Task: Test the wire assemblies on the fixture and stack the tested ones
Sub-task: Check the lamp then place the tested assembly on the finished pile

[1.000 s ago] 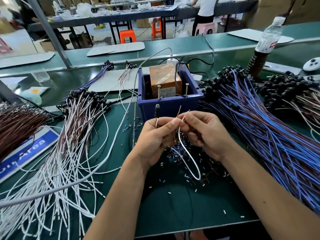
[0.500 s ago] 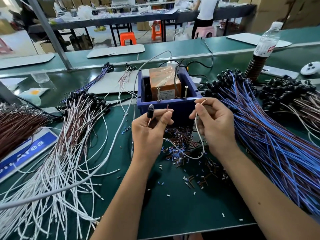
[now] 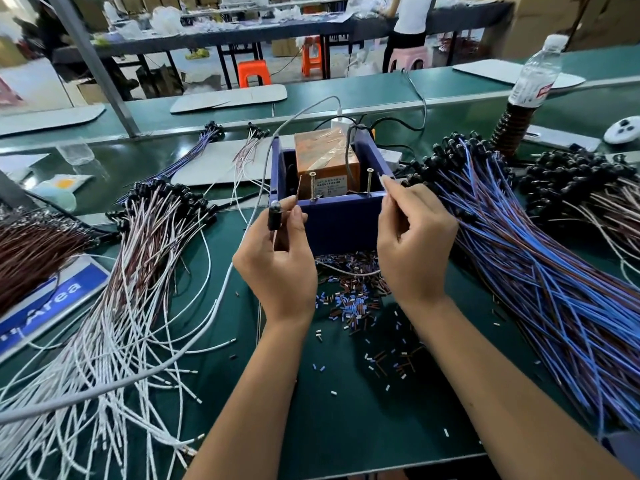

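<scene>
From the head view, the left hand (image 3: 277, 261) pinches one end of a wire assembly (image 3: 349, 273) between thumb and fingers, its black connector (image 3: 274, 216) sticking up on the hand's left side and a thin bare lead rising above the fingertips, close to the left screw (image 3: 312, 186) on the blue fixture box (image 3: 341, 223). The right hand (image 3: 414, 247) pinches the other end, near the right screw (image 3: 369, 181); that end is too thin to make out. The white wire sags between the hands, mostly hidden behind them. On the green worktop (image 3: 346, 427) a white-wire pile (image 3: 114, 306) lies left and a blue-wire pile (image 3: 554, 289) right, both cut off at the frame edges.
</scene>
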The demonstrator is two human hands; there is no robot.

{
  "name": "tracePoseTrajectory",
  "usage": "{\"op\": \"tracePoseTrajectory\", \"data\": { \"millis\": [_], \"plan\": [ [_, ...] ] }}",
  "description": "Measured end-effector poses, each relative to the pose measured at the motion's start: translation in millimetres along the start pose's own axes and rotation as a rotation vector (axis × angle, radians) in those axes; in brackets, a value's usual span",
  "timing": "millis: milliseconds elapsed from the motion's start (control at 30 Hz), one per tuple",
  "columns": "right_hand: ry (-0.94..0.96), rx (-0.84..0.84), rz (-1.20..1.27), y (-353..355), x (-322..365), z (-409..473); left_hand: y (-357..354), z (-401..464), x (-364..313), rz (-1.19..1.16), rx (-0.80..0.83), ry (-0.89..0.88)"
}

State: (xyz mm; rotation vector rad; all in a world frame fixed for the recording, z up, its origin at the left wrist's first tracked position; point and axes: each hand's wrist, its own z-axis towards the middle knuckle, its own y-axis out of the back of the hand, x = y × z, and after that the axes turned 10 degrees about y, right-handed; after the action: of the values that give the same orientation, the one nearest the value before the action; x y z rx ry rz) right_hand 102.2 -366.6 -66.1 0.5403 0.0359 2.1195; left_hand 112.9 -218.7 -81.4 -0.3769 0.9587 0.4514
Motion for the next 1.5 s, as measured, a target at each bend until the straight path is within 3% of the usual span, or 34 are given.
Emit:
{"op": "tracePoseTrajectory", "data": {
  "millis": [500,1033,1167,1333,1500],
  "plan": [
    [0.002,0.011,0.007,1.0,-0.9,-4.0,2.6,0.0,-0.8,0.101,0.004,0.017],
    [0.028,0.062,0.003,2.8,-4.9,-5.7,7.0,-4.6,-3.9,0.082,0.131,0.091],
    [0.013,0.032,0.018,5.8,-2.0,-6.4,9.1,-3.7,-6.6,0.113,0.072,-0.008],
    [-0.043,0.027,0.102,17.7,5.9,-6.4,12.2,-8.5,-12.3,0.031,0.038,-0.113],
    [-0.092,-0.048,0.099,54.5,-9.3,13.6,-23.2,-24.0,-46.4,-0.132,0.145,0.002]
  ]
}}
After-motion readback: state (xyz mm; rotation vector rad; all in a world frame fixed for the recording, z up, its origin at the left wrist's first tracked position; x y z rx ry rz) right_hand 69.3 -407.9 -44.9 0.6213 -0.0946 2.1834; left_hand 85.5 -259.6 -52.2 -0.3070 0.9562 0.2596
